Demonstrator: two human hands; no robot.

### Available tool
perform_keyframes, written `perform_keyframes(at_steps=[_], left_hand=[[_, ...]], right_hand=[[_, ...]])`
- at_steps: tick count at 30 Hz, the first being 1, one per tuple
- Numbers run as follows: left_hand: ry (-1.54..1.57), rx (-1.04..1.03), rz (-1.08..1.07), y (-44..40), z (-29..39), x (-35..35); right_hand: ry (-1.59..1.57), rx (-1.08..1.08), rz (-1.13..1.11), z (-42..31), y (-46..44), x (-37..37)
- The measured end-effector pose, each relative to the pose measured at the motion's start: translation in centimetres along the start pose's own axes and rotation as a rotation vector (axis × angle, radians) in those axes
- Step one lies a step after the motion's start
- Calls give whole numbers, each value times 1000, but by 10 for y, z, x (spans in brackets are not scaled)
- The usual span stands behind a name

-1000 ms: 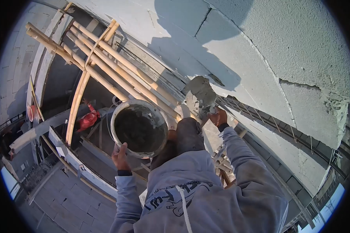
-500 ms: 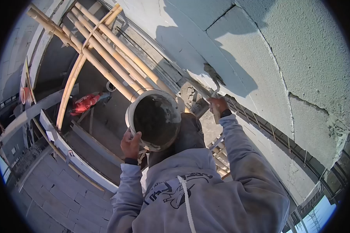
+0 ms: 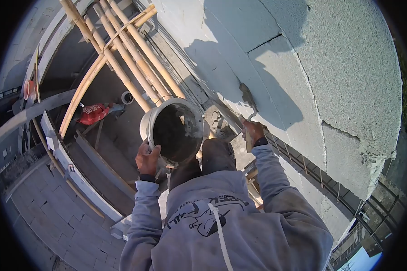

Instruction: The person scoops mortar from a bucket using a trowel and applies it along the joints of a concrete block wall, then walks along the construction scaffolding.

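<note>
My left hand (image 3: 147, 159) grips the rim of a pale round bucket (image 3: 146, 126), with the thumb over the edge. The bucket tilts toward me, and dark grey wet mortar coats its inside. In my right hand (image 3: 254, 131) is the handle of a trowel (image 3: 248, 95). Its mortar-smeared blade is at the face of the pale block wall (image 3: 348, 86), over a shadow's edge. Whether the blade touches the wall I cannot tell.
Bamboo poles (image 3: 133, 52) lashed together stretch out beyond the bucket. Far below, a person in a red top (image 3: 94, 114) bends near a round container (image 3: 127, 98). A long plank (image 3: 74, 169) runs at left, and dark rebar (image 3: 312, 174) lines the wall's base.
The view has shifted slightly. The bucket has moved a little left with my left hand. The trowel blade sits slightly lower in view, still in my right hand.
</note>
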State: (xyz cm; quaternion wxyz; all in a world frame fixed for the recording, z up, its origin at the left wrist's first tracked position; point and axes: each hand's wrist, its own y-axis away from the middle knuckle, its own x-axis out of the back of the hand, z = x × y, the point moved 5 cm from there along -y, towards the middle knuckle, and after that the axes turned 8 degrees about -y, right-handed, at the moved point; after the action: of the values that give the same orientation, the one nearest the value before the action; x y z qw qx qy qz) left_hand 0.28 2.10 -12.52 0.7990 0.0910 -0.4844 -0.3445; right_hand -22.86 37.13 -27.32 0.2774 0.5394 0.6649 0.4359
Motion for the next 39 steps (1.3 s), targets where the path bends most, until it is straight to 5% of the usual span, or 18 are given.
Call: perform_keyframes(at_steps=[9, 17, 20, 21, 26, 31, 37, 39], left_hand=[[-65, 15, -7, 3, -31, -20], [-152, 64, -32, 3, -33, -25], [-122, 84, -71, -5, -40, -26], [-138, 129, -108, -7, -40, -27], [-226, 46, -74, -19, -60, -45], [-231, -15, -67, -33, -45, -45], [-153, 5, -97, -25, -31, -54], [-120, -46, -104, -23, -38, -63]], right_hand=[[-127, 191, 17, 12, 56, -8], [562, 105, 99, 84, -19, 1], [665, 269, 147, 134, -98, 15], [848, 310, 203, 97, -80, 6], [657, 271, 194, 106, -111, 44], [853, 905, 279, 59, -65, 49], [641, 749, 200, 64, -52, 57], [841, 855, 211, 61, -36, 56]])
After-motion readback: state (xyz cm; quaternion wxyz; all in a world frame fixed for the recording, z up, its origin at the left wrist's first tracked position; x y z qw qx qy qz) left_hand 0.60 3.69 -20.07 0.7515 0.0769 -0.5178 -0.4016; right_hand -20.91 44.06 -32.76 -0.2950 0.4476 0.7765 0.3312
